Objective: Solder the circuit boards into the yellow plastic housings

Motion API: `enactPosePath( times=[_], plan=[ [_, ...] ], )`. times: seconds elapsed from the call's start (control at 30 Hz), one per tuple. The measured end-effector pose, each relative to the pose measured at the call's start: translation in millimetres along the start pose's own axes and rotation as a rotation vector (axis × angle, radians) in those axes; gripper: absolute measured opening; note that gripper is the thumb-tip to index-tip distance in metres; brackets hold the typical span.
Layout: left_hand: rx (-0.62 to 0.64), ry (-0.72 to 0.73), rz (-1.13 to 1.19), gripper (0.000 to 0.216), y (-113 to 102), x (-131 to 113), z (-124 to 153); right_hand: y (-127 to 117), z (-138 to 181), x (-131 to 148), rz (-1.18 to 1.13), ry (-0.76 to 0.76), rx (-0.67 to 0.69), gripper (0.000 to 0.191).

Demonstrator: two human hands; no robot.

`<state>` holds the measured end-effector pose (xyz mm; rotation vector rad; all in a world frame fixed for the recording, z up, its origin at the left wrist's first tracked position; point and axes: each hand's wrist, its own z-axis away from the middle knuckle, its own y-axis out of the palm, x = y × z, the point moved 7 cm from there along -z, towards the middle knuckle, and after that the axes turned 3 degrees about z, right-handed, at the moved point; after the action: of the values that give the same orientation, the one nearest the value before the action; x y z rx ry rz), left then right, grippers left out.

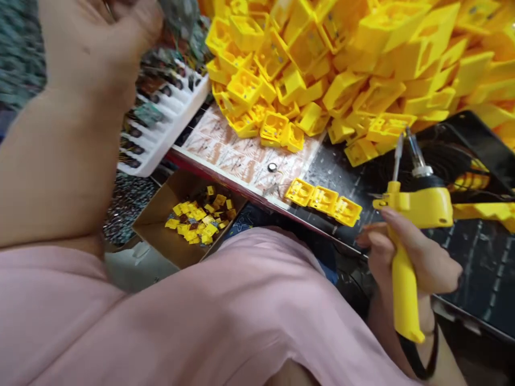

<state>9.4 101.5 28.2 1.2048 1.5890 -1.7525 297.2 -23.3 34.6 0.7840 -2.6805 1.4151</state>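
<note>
My right hand is wrapped around the handle of a yellow soldering gun, whose metal tip and feed tube point up and away. Left of it, three yellow plastic housings lie in a row along the table edge. Close to them rests a small round black-and-silver part. My left hand is at the upper left, over small wired circuit boards on a white slotted foam tray. Its fingers are curled and partly cut off by the frame, so what they hold is unclear.
A large heap of yellow housings covers the back of the table. Below the edge stands a cardboard box with small yellow pieces inside. A dark coil of wire lies behind the soldering gun. Many circuit boards pile up far left.
</note>
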Motion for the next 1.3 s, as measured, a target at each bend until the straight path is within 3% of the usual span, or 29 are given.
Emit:
enactPosePath(
  times=[0.1,0.2,0.27,0.37,0.47,0.67,0.77,0.87,0.97,1.1,1.2,1.3],
  plan=[
    [0.11,-0.017,0.17,0.038,30,-14,5,-5,-15,22,-0.036,-0.133,-0.032,0.012],
    [0.249,-0.093,0.399,0.044,47,-20,7,-2,-33,38,-0.285,-0.124,-0.009,0.036],
    [0.388,-0.224,0.643,0.044,67,-24,12,-1,-39,48,-0.407,-0.159,-0.016,0.051],
    [0.562,-0.458,1.009,0.038,102,-30,29,-3,-39,48,-0.471,-0.158,-0.109,0.052],
    [0.593,-0.482,1.106,0.032,115,-35,39,-11,-31,34,-0.444,-0.082,-0.264,0.051],
    [0.313,-0.166,0.775,0.04,90,-47,34,-10,-17,37,-0.323,-0.134,-0.259,0.065],
    [0.18,-0.218,0.892,0.03,94,-48,31,-7,-14,44,-0.307,-0.097,-0.273,0.071],
    [0.16,-0.252,0.919,0.026,94,-47,30,-6,-11,47,-0.316,-0.088,-0.262,0.067],
    [0.18,-0.118,0.592,0.03,65,-51,27,2,-13,36,-0.391,-0.084,-0.107,0.062],
    [0.265,0.182,-0.116,0.019,37,-58,17,30,-18,14,-0.354,-0.091,0.114,0.06],
    [0.246,0.304,-0.455,0.018,44,-50,10,54,-21,14,-0.234,-0.161,0.124,0.042],
    [0.263,0.345,-0.555,0.025,63,-40,10,62,-25,24,-0.142,-0.19,0.077,0.037]
  ],
)
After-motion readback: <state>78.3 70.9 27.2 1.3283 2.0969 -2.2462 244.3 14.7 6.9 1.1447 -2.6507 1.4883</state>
